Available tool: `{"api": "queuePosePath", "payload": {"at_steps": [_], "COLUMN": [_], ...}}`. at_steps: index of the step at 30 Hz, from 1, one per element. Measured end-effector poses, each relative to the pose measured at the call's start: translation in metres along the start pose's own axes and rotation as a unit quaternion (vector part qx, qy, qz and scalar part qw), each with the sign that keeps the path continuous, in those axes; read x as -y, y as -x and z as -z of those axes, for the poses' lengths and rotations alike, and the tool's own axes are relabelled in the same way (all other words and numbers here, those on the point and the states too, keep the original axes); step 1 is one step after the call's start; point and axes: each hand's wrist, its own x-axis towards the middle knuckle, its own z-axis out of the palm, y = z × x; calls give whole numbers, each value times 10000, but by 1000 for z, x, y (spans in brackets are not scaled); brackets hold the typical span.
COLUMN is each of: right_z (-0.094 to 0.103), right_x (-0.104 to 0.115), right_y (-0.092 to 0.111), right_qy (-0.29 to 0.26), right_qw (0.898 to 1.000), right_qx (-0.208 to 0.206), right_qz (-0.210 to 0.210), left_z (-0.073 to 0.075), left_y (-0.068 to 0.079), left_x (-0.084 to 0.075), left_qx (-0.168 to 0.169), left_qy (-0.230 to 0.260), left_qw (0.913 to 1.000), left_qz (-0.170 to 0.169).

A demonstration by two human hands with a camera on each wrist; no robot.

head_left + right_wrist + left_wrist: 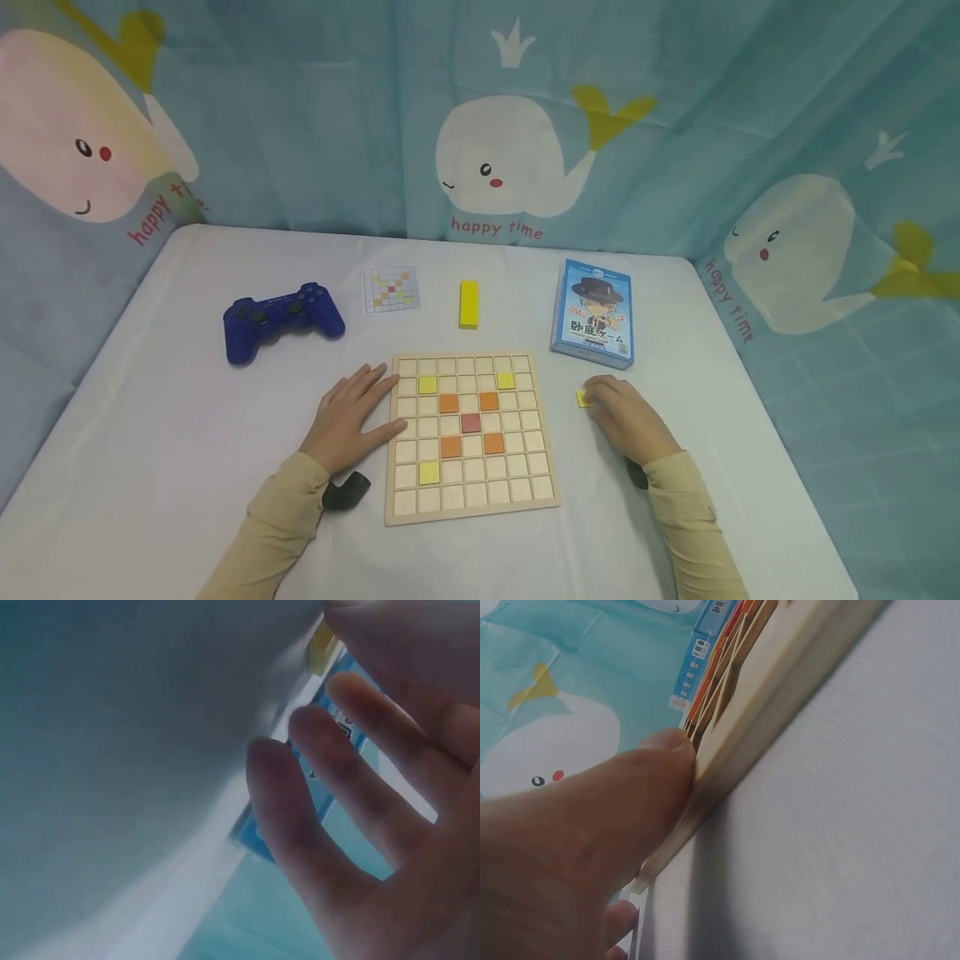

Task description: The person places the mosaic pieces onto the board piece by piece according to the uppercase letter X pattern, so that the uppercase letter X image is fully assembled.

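Note:
A wooden grid board (525, 500) lies at the middle of the white table. It holds a red tile (470, 422) in the centre, several orange tiles around it and three yellow tiles (427, 384) further out. My left hand (371, 410) rests flat beside the board's left edge with straight fingers touching it. In the left wrist view the thumb (622, 802) presses against the board's side (780, 682). To the right of the board, my right hand (609, 404) pinches a small yellow tile (582, 398) on the table. The right wrist view shows that tile (322, 645) at the fingertips, with the other fingers (300, 802) loosely spread.
A blue game controller (281, 319) sits at the back left, a pattern card (391, 289) and a yellow block (468, 302) behind the board. A blue card box (594, 312) stands just behind my right hand. A whale-print curtain (510, 158) surrounds the table.

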Motion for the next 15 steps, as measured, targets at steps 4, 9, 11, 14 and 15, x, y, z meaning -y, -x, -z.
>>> {"api": "queuePosePath", "payload": {"at_steps": [4,9,11,14,15], "right_z": [0,3,5,8,9], "right_x": [1,12,20,37,43], "right_y": [-2,-2,-3,-4,-4], "right_qy": [0,-94,-115,-165,-178], "right_qw": [10000,9999,9998,9987,9981], "right_qx": [37,122,107,62,57], "right_qz": [18,-11,145,481,588], "left_z": [0,-1,-1,-1,-1], "left_y": [0,0,0,0,0], "left_x": [0,1,1,2,2], "left_qx": [-15,-19,-12,-10,-11], "left_qy": [-9,-11,-10,-21,-22], "left_qw": [10000,10000,10000,10000,10000], "left_qz": [-16,-36,-30,-21,-19]}}
